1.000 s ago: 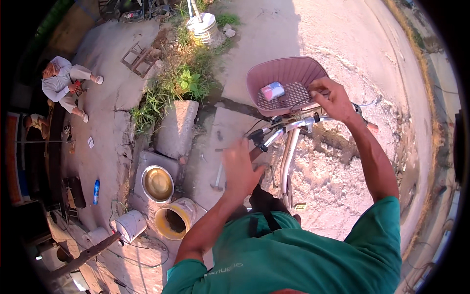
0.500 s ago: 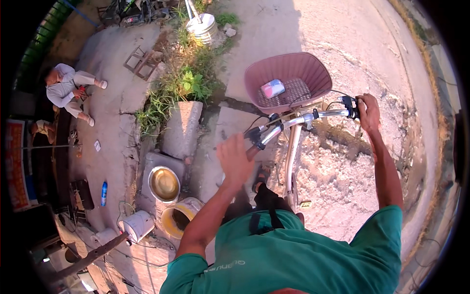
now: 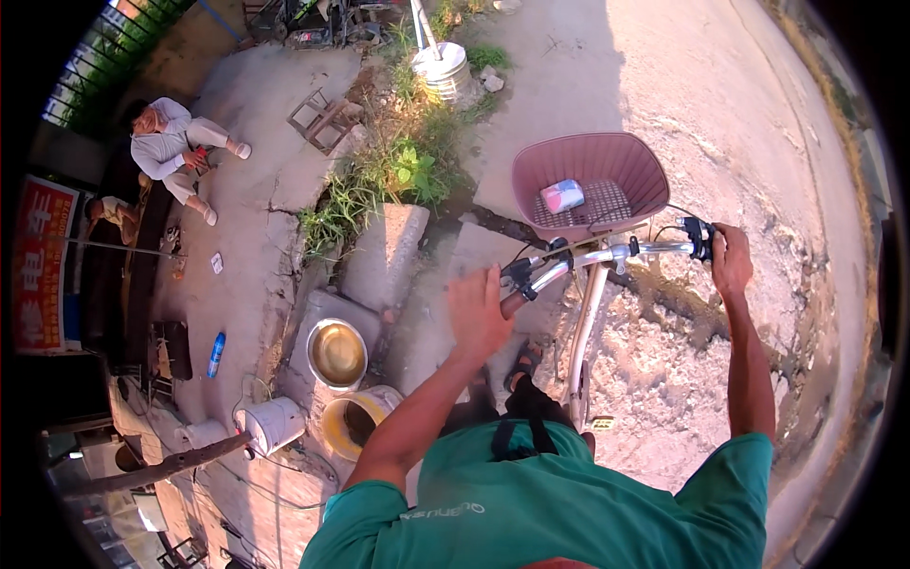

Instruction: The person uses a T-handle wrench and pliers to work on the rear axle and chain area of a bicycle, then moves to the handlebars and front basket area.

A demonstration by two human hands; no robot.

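Note:
I sit astride a white-framed bicycle [image 3: 583, 322] and look down on its handlebar [image 3: 607, 256]. My right hand [image 3: 730, 261] is closed around the right grip, next to the black brake lever. My left hand [image 3: 479, 308] hovers at the end of the left grip [image 3: 519, 284] with its fingers stretched out, not wrapped around it. A mauve plastic basket [image 3: 621, 156] sits in front of the bar. A small white, blue and pink packet [image 3: 562, 195] lies inside it.
To the left stand a metal bowl [image 3: 336, 353], a yellow bucket [image 3: 353, 422], a white bucket [image 3: 275, 422] and a concrete block [image 3: 384, 256] beside weeds [image 3: 379, 185]. A person [image 3: 175, 142] sits at the far left. Rough dirt ground [image 3: 682, 379] lies to the right.
My right hand went from the bar's middle by the basket out to the right grip. The handlebar and basket swung round. My left hand stayed raised near the left grip.

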